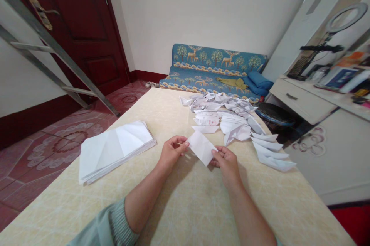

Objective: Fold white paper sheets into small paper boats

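Observation:
A small folded piece of white paper [201, 148] is held up over the table between both hands, its face tilted toward me. My left hand [173, 152] pinches its left corner between thumb and fingers. On the opposite side, my right hand [224, 161] grips the right corner, thumb in front and fingers behind. Beyond the hands lie several folded paper boats [206, 119] in overlapping rows, some with printed text. More folded boats [271, 151] are lined up to the right. A stack of creased white sheets [115, 149] rests on the left.
The table [179, 207] has a pale yellow patterned cover. Behind it stands a blue sofa [202, 70] with a deer print. A metal ladder [58, 53] leans at the left by a dark red door [83, 18]. At the right are a white cabinet [323, 153] and a black stool [274, 114].

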A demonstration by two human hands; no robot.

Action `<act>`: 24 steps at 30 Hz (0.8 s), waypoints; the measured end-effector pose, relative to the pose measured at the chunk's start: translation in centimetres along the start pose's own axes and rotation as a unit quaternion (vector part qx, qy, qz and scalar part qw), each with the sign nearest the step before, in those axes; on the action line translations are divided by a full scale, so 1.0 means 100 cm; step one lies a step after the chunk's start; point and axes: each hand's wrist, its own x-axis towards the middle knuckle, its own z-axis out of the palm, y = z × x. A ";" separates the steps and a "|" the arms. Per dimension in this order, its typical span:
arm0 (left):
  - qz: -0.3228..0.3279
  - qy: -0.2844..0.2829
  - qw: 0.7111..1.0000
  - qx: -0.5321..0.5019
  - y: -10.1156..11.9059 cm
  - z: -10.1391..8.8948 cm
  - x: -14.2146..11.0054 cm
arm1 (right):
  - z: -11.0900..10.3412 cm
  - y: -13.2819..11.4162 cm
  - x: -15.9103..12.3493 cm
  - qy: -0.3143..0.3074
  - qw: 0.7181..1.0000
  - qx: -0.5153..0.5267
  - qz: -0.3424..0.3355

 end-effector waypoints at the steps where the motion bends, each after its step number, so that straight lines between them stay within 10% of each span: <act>1: 0.007 0.001 1.000 0.001 -0.001 -0.001 0.001 | 0.000 0.001 0.000 -0.002 1.000 0.000 0.004; 17: 0.135 -0.051 0.988 0.060 0.003 0.007 -0.006 | 0.009 0.003 -0.004 -0.126 0.985 -0.085 -0.076; 24: 0.350 -0.021 0.872 0.342 0.008 -0.004 -0.010 | 0.009 -0.014 -0.014 -0.076 0.977 -0.110 -0.168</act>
